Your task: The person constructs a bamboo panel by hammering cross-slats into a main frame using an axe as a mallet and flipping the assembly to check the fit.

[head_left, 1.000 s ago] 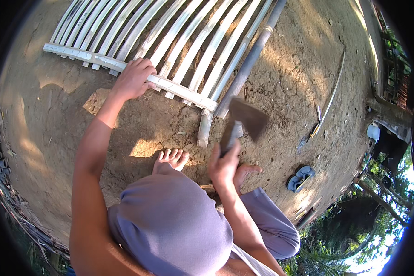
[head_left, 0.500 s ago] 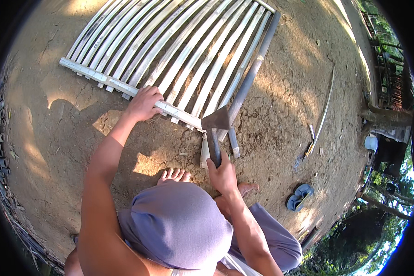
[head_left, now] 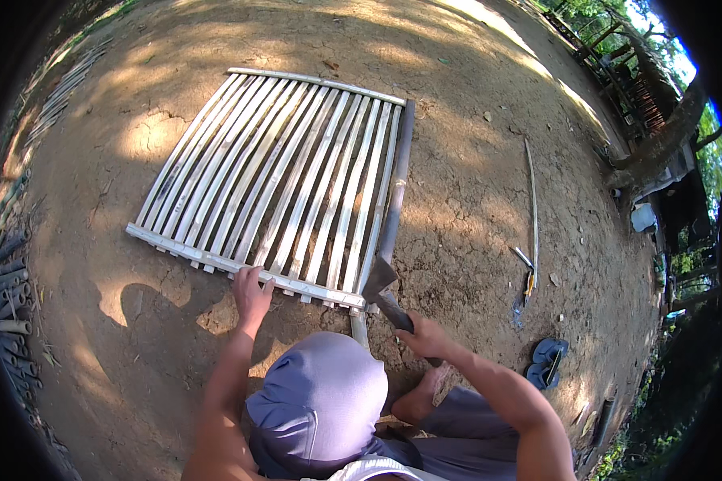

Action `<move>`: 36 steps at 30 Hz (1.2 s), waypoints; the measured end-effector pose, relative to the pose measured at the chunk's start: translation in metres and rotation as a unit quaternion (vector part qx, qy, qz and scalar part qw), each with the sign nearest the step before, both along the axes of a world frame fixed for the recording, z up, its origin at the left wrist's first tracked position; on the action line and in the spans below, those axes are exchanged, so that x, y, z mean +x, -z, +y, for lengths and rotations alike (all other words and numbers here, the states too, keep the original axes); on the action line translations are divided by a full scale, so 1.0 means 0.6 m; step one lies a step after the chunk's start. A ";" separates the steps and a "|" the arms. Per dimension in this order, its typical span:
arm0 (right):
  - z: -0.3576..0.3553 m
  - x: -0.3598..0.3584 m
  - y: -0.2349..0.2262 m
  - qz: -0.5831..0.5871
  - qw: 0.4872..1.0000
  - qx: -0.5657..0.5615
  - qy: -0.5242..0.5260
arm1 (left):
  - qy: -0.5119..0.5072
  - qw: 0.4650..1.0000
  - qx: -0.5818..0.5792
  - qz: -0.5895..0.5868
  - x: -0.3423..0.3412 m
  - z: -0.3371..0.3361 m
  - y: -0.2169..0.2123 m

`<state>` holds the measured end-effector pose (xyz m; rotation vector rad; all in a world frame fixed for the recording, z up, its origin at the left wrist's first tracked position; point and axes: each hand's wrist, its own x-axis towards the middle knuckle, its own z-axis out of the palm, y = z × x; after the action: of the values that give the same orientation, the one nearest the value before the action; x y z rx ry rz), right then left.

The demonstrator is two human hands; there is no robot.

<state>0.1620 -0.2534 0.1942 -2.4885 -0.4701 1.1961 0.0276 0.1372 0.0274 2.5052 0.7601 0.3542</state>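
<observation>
Currently, the left hand rests bent, slightly spread fingers on the near crossbar of a pale, slatted bamboo panel stretching beyond it, while the right hand wraps tightly round a hatchet, its dark wedge-shaped head ahead-left of that hand.

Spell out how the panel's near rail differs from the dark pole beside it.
Colour: the near rail is pale and whitish; the dark pole is mostly grey.
Pose: the near rail runs across the slat ends; the dark pole lies along the right side of the panel.
Contact: the left hand is at the near rail; no hand touches the dark pole.
Shared: both are long and narrow.
</observation>
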 end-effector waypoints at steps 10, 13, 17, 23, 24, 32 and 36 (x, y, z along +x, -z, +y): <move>-0.396 0.088 0.017 0.003 0.985 -0.149 0.090 | -0.271 0.565 -0.772 0.107 -0.025 -0.152 0.126; -0.497 0.007 0.062 0.008 0.966 -0.109 0.234 | -0.301 0.586 -0.749 0.065 0.025 -0.201 0.130; -0.565 -0.029 0.078 -0.183 0.952 -0.208 0.128 | -0.325 0.605 -0.721 0.094 0.076 -0.248 0.071; -0.403 0.189 0.115 -0.187 0.972 0.027 0.138 | -0.397 0.555 -0.730 -0.042 0.065 -0.248 0.033; -0.370 0.232 0.123 -0.185 0.974 0.067 0.111 | -0.405 0.550 -0.729 -0.048 0.069 -0.257 0.027; 0.018 0.562 0.202 0.131 0.879 0.324 0.324 | -0.378 0.604 -0.693 -0.112 0.028 -0.204 -0.126; 0.149 0.612 0.288 0.305 0.762 0.353 0.449 | -0.427 0.629 -0.626 -0.173 -0.018 -0.144 -0.223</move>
<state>0.5293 -0.1642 0.0213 -1.2439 0.3834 1.0181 0.0170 0.0510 0.1612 0.6224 1.3395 0.3787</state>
